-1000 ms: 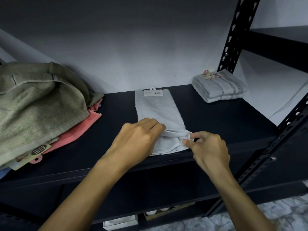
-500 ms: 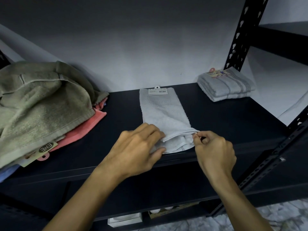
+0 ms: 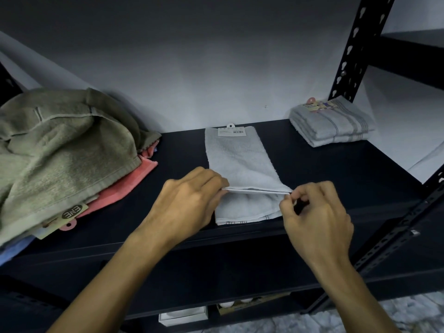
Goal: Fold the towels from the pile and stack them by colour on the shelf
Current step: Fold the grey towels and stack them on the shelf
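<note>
Here, a pale grey towel is lying lengthwise in the middle of the dark shelf, its far end carrying a white barcode tag near the wall and its near end reaching almost to the shelf's front edge. The left hand is pinching the left end of a folded edge of this towel, its fingers curled over the cloth, and the right hand is pinching the right end of the same edge between thumb and fingertips, the other fingers bent inward. Between the two hands the edge is running taut and straight, lifted a little above the layer under it, which is lying flat with a stitched hem showing at the front. On the left of the shelf, well apart from the grey towel, a loose pile is sitting: a rumpled olive towel on top, a coral towel under it, and a bit of blue cloth peeking out at the bottom left; a card label with a dark oval logo is sticking out at the pile's front. At the far right, beside the black slotted upright, a folded stack of grey striped towels is sitting with a coloured tag on top. Below, a lower shelf is holding a white box and other things too dim to tell.
</note>
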Motion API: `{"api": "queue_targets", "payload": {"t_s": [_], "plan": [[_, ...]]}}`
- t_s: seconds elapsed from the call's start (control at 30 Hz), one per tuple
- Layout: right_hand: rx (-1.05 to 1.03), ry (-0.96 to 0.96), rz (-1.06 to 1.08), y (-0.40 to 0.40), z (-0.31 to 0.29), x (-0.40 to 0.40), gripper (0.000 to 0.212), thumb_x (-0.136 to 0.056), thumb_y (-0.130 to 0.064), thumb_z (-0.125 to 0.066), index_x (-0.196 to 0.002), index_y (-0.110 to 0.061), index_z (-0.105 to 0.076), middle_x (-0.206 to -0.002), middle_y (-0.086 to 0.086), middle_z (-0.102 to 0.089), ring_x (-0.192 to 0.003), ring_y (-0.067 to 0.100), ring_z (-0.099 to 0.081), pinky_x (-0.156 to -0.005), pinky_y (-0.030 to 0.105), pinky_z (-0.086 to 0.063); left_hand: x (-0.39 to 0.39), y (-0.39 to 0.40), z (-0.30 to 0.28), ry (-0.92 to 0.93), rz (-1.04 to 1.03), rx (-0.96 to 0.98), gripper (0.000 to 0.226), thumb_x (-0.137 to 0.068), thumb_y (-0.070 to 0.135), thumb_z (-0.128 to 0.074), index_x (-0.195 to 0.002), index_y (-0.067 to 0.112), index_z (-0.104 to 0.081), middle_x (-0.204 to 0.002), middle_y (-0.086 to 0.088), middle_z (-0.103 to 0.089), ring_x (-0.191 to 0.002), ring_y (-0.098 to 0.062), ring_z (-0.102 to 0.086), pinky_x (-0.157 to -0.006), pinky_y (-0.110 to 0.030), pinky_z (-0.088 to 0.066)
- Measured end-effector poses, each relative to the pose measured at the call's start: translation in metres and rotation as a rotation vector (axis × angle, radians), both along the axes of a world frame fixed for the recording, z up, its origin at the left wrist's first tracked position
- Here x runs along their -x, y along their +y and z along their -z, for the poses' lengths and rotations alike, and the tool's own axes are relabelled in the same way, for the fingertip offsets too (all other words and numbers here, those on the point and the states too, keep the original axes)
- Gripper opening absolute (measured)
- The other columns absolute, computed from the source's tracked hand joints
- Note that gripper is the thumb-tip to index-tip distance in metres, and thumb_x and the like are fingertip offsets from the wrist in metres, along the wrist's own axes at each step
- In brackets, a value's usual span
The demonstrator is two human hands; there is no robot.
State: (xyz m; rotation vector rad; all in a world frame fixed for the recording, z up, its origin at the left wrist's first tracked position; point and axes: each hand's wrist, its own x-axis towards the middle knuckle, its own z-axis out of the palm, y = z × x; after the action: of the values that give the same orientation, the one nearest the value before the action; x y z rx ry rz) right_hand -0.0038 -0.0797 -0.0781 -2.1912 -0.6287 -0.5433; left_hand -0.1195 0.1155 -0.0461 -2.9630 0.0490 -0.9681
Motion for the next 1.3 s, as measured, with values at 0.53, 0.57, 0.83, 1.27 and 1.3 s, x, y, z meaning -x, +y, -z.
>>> {"api": "queue_targets", "payload": {"t_s": [0.53, 0.57, 0.83, 1.27, 1.3], "plan": [[0.158, -0.368, -0.095, -0.006, 0.029, -0.009, 0.013, -0.089, -0.014, -0.06, -0.082, -0.005, -0.065, -0.089, 0.006, -0.059, -0.065, 0.017, -0.056, -0.037, 0.017, -0.029, 0.014, -0.002, 0.02, 0.171, 0.065, -0.025, 0.015, -0.094, 0.019, -0.054, -0.094, 0.015, -0.069, -0.093, 0.007, -0.066, -0.086, -0.011, -0.063, -0.048, -0.03, -0.05], [0.17, -0.359, -0.069, -0.006, 0.03, -0.01, 0.013, -0.089, -0.016, -0.06, -0.083, -0.006, -0.066, -0.089, 0.007, -0.059, -0.065, 0.018, -0.056, -0.039, 0.017, -0.028, 0.013, -0.002, 0.02, 0.179, 0.067, -0.023, 0.015, -0.093, 0.019, -0.054, -0.094, 0.016, -0.069, -0.091, 0.007, -0.066, -0.084, -0.011, -0.063, -0.047, -0.03, -0.05], [0.18, -0.233, 0.03, -0.003, 0.031, -0.004, 0.01, -0.082, -0.012, -0.073, -0.082, -0.004, -0.068, -0.079, 0.006, -0.055, -0.058, 0.016, -0.049, -0.045, 0.012, -0.019, 0.009, -0.005, 0.019, 0.183, 0.052, 0.016, 0.022, -0.095, 0.024, -0.049, -0.094, 0.018, -0.07, -0.087, 0.009, -0.066, -0.078, -0.01, -0.063, -0.044, -0.03, -0.049], [0.189, -0.282, -0.11, -0.017, 0.027, -0.006, 0.012, -0.08, -0.004, -0.069, -0.077, -0.007, -0.058, -0.068, 0.002, -0.053, -0.048, 0.014, -0.047, -0.033, 0.02, -0.031, 0.013, -0.004, 0.022, 0.203, 0.036, 0.069, 0.023, -0.093, 0.026, -0.046, -0.092, 0.017, -0.067, -0.08, 0.007, -0.064, -0.073, -0.01, -0.061, -0.045, -0.033, -0.05], [0.177, -0.288, -0.123, -0.017, 0.028, -0.005, 0.011, -0.081, -0.004, -0.069, -0.078, -0.006, -0.059, -0.068, 0.002, -0.053, -0.048, 0.014, -0.047, -0.032, 0.022, -0.033, 0.014, -0.005, 0.022, 0.202, 0.035, 0.074, 0.023, -0.093, 0.026, -0.046, -0.093, 0.016, -0.067, -0.081, 0.007, -0.065, -0.073, -0.01, -0.061, -0.045, -0.032, -0.05]]}}
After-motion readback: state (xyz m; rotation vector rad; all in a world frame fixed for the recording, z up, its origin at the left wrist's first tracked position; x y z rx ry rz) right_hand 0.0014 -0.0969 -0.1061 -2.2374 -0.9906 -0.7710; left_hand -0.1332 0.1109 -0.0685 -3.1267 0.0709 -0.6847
